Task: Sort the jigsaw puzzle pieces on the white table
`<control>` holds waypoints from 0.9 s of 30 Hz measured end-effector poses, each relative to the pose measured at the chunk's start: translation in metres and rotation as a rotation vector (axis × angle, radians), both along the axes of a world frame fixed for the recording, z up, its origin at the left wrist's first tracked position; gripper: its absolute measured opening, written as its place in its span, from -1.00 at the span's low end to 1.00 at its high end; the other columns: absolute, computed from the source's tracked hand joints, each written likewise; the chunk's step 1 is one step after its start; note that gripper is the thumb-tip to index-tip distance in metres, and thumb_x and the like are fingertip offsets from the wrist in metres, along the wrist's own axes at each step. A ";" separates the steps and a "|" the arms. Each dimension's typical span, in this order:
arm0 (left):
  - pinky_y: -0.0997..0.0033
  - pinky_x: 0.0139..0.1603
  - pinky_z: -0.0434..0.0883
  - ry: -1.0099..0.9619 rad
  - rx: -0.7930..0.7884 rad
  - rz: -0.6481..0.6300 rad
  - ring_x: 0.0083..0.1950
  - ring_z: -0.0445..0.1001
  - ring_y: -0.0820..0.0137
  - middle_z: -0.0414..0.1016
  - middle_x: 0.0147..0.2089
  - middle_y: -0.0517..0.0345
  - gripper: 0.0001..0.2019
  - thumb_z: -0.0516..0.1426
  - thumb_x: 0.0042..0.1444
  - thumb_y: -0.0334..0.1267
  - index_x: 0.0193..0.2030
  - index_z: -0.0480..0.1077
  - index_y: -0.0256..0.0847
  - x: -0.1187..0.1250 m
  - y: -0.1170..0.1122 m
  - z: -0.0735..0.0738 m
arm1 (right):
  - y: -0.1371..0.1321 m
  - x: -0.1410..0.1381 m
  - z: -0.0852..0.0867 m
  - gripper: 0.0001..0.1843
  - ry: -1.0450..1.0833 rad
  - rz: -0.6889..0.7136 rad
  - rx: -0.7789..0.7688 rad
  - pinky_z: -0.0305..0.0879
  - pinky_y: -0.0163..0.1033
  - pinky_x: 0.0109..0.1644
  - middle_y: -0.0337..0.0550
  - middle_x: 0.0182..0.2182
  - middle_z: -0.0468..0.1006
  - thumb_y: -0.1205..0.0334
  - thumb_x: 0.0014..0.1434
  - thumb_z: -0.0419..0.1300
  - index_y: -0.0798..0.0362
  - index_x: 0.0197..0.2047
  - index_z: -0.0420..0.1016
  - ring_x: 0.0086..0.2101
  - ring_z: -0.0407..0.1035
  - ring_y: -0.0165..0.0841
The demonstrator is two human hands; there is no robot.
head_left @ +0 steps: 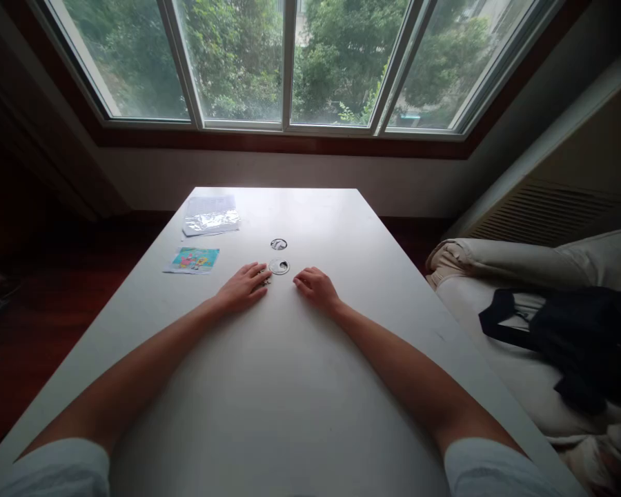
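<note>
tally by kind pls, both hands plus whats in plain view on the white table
Hands: 2 (left hand, right hand)
Round black-and-white pieces: 2
Colourful picture: 1
Shiny plastic pile: 1
Total: 6, excluding whatever the left fingers partly cover

On the table point(284, 393), discs point(279, 267) lie right of the picture point(194, 259).

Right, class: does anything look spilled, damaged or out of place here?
No spill or damage shows on the glossy white table, though the left hand covers part. Beside it, at the picture's right, a crumpled dark cloth item looks untidy, heaped rather than folded on the cream cushioned sofa.
</note>
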State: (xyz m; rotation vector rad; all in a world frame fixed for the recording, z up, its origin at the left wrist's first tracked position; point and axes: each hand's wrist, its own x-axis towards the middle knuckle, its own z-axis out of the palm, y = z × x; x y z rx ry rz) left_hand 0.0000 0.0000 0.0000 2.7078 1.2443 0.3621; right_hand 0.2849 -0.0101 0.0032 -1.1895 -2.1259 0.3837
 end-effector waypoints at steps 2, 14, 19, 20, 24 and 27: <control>-0.04 0.50 0.05 -0.013 0.006 -0.051 0.49 0.02 0.07 0.06 0.51 0.05 -0.47 -0.04 0.39 0.02 0.44 0.17 0.00 0.007 -0.012 0.002 | 0.001 0.000 -0.001 -0.80 0.047 -0.025 -0.012 0.23 -0.25 -0.18 -0.18 -0.37 0.52 0.20 0.31 0.15 0.01 -0.30 0.58 -0.32 0.33 -0.35; 0.12 0.29 0.31 -0.143 -0.005 -0.267 0.19 0.31 0.17 0.33 0.16 -0.04 -0.66 0.09 0.33 -0.10 0.20 0.37 -0.04 0.054 -0.015 0.014 | 0.008 0.001 -0.004 -0.73 0.258 -0.131 -0.146 0.21 -0.28 -0.27 -0.24 -0.44 0.55 0.10 0.25 0.13 0.02 -0.34 0.61 -0.41 0.33 -0.39; 0.14 0.26 0.32 -0.154 0.030 -0.306 0.16 0.32 0.19 0.34 0.13 -0.06 -0.69 0.05 0.35 -0.13 0.17 0.38 -0.08 0.066 -0.006 0.013 | 0.021 0.007 -0.008 -0.70 0.481 -0.132 -0.301 0.30 -0.26 -0.20 -0.21 -0.42 0.59 0.06 0.20 0.12 0.04 -0.37 0.59 -0.36 0.42 -0.35; 0.14 0.26 0.33 -0.162 0.028 -0.309 0.15 0.33 0.19 0.35 0.12 -0.07 -0.70 0.06 0.35 -0.14 0.16 0.39 -0.08 0.067 -0.005 0.013 | 0.024 0.007 -0.009 -0.70 0.526 -0.132 -0.323 0.31 -0.26 -0.20 -0.20 -0.42 0.59 0.06 0.20 0.12 0.05 -0.37 0.58 -0.36 0.43 -0.35; 0.15 0.24 0.35 -0.203 -0.008 -0.322 0.17 0.35 0.19 0.37 0.15 -0.07 -0.68 0.08 0.33 -0.15 0.18 0.39 -0.07 0.067 -0.003 0.012 | 0.036 0.005 -0.011 -0.71 0.596 -0.154 -0.416 0.30 -0.27 -0.26 -0.19 -0.45 0.58 0.07 0.17 0.11 0.06 -0.38 0.57 -0.42 0.39 -0.37; 0.14 0.28 0.34 -0.247 -0.021 -0.299 0.23 0.34 0.18 0.37 0.21 -0.05 -0.63 0.07 0.35 -0.13 0.26 0.35 -0.05 0.065 -0.002 0.011 | 0.039 0.002 -0.011 -0.71 0.508 -0.188 -0.430 0.28 -0.28 -0.26 -0.22 -0.47 0.57 0.08 0.17 0.11 0.05 -0.40 0.57 -0.42 0.39 -0.38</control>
